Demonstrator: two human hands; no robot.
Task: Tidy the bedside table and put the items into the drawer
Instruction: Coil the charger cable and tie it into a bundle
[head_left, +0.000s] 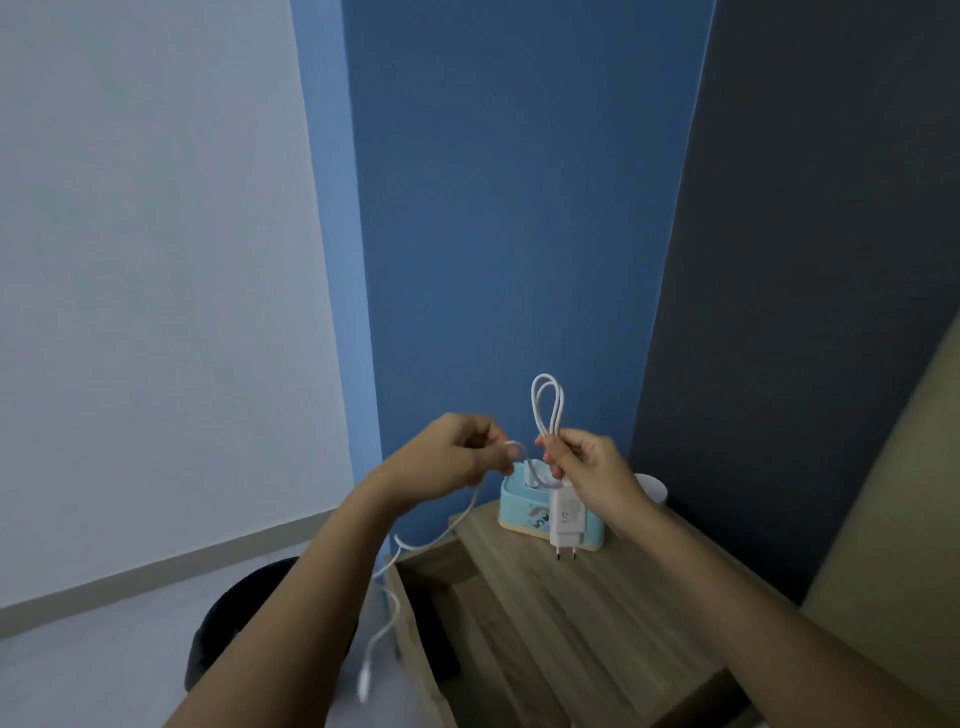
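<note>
Right hand (587, 462) pinches looped thin white charger cable (546, 405), adapter dangling; left hand (457, 457) grips the slack. Light, floppy, springy: hold the loops' crossing above the wooden bedside table (571, 613).

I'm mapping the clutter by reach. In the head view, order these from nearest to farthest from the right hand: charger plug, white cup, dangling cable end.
From the right hand:
1. Charger plug, hanging just below it.
2. White cup, behind the wrist, to its right.
3. Dangling cable end, far lower left, off the table.

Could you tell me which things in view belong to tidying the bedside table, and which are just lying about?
Job: white charger cable, white plug adapter, light blue patterned box, white cup, wooden bedside table.
Lying about: dark round object on floor.
</note>
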